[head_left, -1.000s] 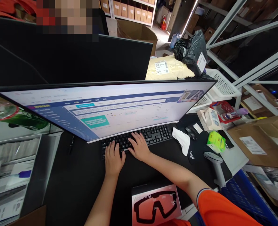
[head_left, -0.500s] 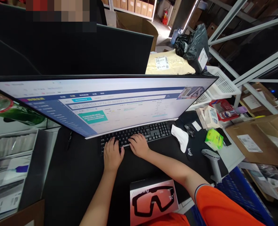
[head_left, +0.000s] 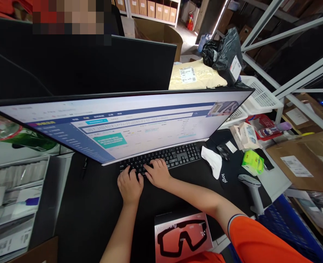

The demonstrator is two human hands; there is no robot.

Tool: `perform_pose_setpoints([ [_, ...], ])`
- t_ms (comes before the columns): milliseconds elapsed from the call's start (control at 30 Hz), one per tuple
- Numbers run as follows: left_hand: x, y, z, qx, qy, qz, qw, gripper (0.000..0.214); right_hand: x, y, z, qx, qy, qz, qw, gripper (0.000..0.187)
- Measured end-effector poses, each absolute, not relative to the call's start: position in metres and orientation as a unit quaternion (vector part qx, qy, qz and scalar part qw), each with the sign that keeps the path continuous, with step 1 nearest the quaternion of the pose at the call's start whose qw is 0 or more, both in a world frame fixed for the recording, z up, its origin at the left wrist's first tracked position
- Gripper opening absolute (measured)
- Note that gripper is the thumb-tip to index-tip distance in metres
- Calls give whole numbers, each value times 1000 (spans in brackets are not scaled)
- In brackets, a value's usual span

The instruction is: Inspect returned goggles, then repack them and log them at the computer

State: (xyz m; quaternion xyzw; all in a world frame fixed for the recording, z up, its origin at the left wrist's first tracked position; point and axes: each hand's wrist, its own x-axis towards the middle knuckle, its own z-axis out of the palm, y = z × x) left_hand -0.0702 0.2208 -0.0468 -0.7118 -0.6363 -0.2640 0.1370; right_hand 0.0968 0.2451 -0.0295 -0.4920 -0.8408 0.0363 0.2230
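Note:
My left hand (head_left: 130, 186) and my right hand (head_left: 158, 173) rest side by side on a black keyboard (head_left: 175, 155), fingers bent down onto the keys and holding nothing. The keyboard lies on a black desk (head_left: 90, 215) under a wide monitor (head_left: 123, 124) that shows a blue and white page. A red box printed with black goggles (head_left: 181, 237) sits at the desk's near edge, just below my right forearm.
Right of the keyboard lie a white tissue (head_left: 212, 164), a black mouse (head_left: 223, 151), a green box (head_left: 252, 162) and a handheld scanner (head_left: 253, 190). White baskets (head_left: 260, 98), parcels (head_left: 196, 75) and cardboard (head_left: 300, 162) crowd the right. Another person sits behind a second monitor (head_left: 95, 65).
Both hands have shifted slightly left along the keyboard and closer together, fingers moving on the keys. The view wobbles a little.

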Motion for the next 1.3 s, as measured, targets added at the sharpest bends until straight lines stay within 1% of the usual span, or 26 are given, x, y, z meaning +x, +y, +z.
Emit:
perform_pose_setpoints([
  [233,-71,221,-45,-722,-627,-257,138,25,111,235,-31,-516,-817,37,254,36],
  [467,-71,223,-46,-731,-618,-257,135,25,121,246,-30,-496,-825,65,262,33],
  [633,-71,224,-44,-734,-619,-244,135,27,118,245,-33,-508,-805,63,301,38],
  [800,-72,224,-45,-733,-623,-240,127,32,120,241,-51,-508,-791,7,342,43],
  [900,-72,224,-44,-732,-627,-241,115,33,127,244,-47,-505,-778,-6,374,48],
  [967,-72,224,-44,-729,-631,-244,107,35,137,244,-39,-493,-784,8,378,42],
  [1033,-72,223,-44,-726,-635,-246,99,37,152,238,-32,-493,-786,21,371,34],
  [1167,-72,222,-45,-724,-638,-249,82,39,209,211,-30,-531,-771,4,352,31],
  [1300,-72,221,-43,-714,-645,-262,71,35,309,183,-40,-647,-681,-61,336,32],
])
